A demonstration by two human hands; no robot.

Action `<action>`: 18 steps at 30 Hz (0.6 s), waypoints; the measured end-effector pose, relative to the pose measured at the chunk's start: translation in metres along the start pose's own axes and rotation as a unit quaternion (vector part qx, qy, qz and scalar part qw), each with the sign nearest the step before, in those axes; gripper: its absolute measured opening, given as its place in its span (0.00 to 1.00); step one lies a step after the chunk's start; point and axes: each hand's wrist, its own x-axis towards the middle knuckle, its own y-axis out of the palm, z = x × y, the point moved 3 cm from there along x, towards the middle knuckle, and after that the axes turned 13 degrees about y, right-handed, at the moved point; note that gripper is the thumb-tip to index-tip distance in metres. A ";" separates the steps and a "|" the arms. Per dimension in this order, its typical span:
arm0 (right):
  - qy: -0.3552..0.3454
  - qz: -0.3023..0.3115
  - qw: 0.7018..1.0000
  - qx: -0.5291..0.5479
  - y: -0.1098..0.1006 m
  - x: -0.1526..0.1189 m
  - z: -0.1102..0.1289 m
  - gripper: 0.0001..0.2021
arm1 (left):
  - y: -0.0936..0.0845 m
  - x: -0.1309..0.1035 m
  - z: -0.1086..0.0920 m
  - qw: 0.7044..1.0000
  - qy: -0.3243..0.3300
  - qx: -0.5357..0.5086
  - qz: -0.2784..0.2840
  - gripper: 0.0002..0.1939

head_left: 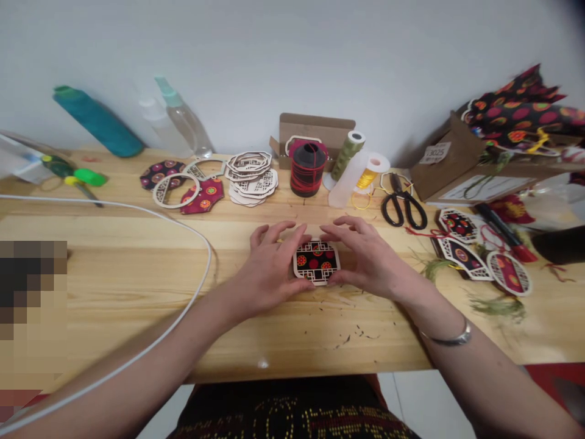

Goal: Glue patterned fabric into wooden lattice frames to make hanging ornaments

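A small square piece [316, 261] with a pale cut-out frame and black fabric with red and orange dots lies at the middle of the wooden table. My left hand [274, 265] curls around its left side, the thumb at the lower left edge. On the right side my right hand [365, 256] does the same, its thumb at the lower right corner and its fingers near the top edge. Both hands have their fingers round the piece, which sits between them. Dark thread scraps [359, 334] lie on the table below the right hand.
Behind stand a red-and-black thread spool [308, 174], stacked pale frames [252, 177] and black-handled scissors [403, 204]. At right are a cardboard box [452, 161] and finished fabric pieces [509, 272]. A white cable [209, 256] crosses the left side, over the left forearm.
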 end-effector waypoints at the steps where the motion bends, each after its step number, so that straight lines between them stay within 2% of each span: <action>1: 0.001 0.000 1.000 -0.003 0.000 0.000 0.000 0.36 | 0.000 0.000 0.000 1.000 0.000 -0.002 0.000 0.46; 18: -0.022 0.016 1.000 0.006 0.000 -0.001 0.000 0.39 | -0.001 0.000 0.000 0.998 -0.012 -0.054 0.003 0.45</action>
